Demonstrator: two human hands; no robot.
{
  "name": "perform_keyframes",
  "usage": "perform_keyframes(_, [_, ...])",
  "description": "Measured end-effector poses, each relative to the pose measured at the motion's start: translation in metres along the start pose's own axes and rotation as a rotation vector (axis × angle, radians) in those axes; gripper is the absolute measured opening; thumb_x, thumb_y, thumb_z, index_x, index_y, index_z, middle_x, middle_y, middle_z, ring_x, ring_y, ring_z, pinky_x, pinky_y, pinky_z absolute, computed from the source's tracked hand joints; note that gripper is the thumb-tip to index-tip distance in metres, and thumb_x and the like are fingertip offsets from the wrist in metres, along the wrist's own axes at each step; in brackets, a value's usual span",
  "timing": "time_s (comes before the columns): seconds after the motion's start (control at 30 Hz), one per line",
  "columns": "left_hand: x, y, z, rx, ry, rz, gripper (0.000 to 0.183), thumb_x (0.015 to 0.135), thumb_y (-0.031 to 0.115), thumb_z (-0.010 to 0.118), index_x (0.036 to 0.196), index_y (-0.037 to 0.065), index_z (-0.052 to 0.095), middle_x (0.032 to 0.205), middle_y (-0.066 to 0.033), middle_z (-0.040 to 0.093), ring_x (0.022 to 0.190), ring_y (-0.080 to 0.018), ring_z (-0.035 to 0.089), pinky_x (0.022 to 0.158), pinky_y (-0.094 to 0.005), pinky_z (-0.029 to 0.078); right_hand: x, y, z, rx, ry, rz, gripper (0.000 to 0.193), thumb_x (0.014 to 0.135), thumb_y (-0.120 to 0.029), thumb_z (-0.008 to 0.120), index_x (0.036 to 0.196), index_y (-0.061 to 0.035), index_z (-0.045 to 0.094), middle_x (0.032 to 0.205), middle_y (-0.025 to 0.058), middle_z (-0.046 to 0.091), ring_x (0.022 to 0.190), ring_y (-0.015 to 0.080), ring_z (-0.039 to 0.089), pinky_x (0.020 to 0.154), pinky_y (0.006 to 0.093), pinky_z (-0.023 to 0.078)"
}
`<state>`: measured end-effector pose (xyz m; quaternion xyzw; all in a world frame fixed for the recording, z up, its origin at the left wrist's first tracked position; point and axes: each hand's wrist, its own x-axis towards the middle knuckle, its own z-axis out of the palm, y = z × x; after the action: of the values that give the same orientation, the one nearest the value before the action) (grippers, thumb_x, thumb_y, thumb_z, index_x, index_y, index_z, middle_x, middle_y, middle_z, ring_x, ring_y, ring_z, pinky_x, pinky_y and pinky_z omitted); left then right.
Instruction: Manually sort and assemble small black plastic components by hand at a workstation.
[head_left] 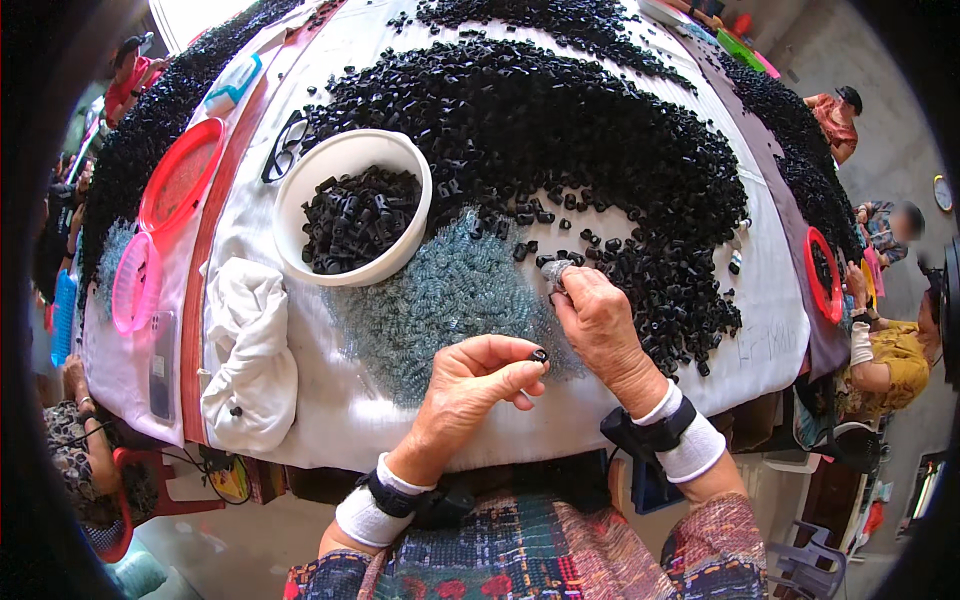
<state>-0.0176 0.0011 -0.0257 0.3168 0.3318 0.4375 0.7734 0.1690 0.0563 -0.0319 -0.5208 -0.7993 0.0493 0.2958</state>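
Note:
My left hand (470,385) pinches a small black plastic part (540,356) between thumb and fingers, above the near part of the white cloth. My right hand (603,325) is closed, fingers curled, at the near edge of a big heap of black plastic parts (480,110). A grey covering (555,270) shows at its fingertips; whether it holds anything there I cannot make out. Between the hands and the bowl spreads a pile of small, shiny, blue-grey springs (440,300). The white bowl (425,190), partly filled with black parts, stands to the left behind them.
A crumpled white cloth (250,365) lies at the left, with glasses (287,147) farther back. Red (157,222) and pink baskets (122,290) and a phone (161,365) lie beyond a reddish strip. Co-workers sit along both sides; a red-rimmed tray (812,260) is at the right.

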Motion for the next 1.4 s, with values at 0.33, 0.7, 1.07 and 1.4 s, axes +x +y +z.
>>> perform_keyframes(0.33, [0.0,-0.003,0.003,-0.041,0.028,0.045,0.021,0.083,0.007,0.069,0.101,-0.002,0.063,0.087,-0.0088,0.067,0.074,-0.0129,0.065,0.063,-0.0231,0.053,-0.009,-0.006,-0.008,-0.089,0.046,-0.06,0.021,0.074,0.003,0.061,0.094,-0.0019,0.06,0.084,0.0129,0.061,0.075,0.0269,0.062,0.065,0.0353,0.052])
perform_keyframes(0.7, [-0.003,-0.007,0.02,0.098,0.1,0.139,0.022,0.083,0.01,0.07,0.101,-0.002,0.065,0.086,-0.0073,0.068,0.075,-0.0102,0.064,0.062,-0.0221,0.053,-0.033,-0.047,-0.045,0.622,0.174,0.136,0.03,0.076,0.006,0.067,0.105,0.0008,0.059,0.088,0.0096,0.069,0.078,0.0148,0.067,0.07,0.026,0.053])
perform_keyframes(1.07, [-0.003,-0.017,0.026,0.233,0.157,0.182,0.023,0.081,0.009,0.072,0.1,-0.002,0.065,0.085,-0.0056,0.068,0.072,-0.0061,0.061,0.062,-0.0186,0.05,-0.043,-0.042,-0.039,0.528,0.189,0.124,0.026,0.076,0.004,0.069,0.1,-0.0004,0.062,0.088,0.0112,0.069,0.078,0.0193,0.068,0.069,0.0279,0.053])
perform_keyframes(1.4, [-0.001,-0.02,0.027,0.307,0.206,0.178,0.022,0.081,0.011,0.072,0.097,-0.002,0.066,0.081,-0.0043,0.067,0.07,-0.0055,0.059,0.06,-0.0185,0.049,-0.046,-0.043,-0.034,0.363,0.199,0.06,0.025,0.073,0.005,0.068,0.097,0.0003,0.063,0.08,0.0149,0.063,0.068,0.0289,0.064,0.06,0.0329,0.051])
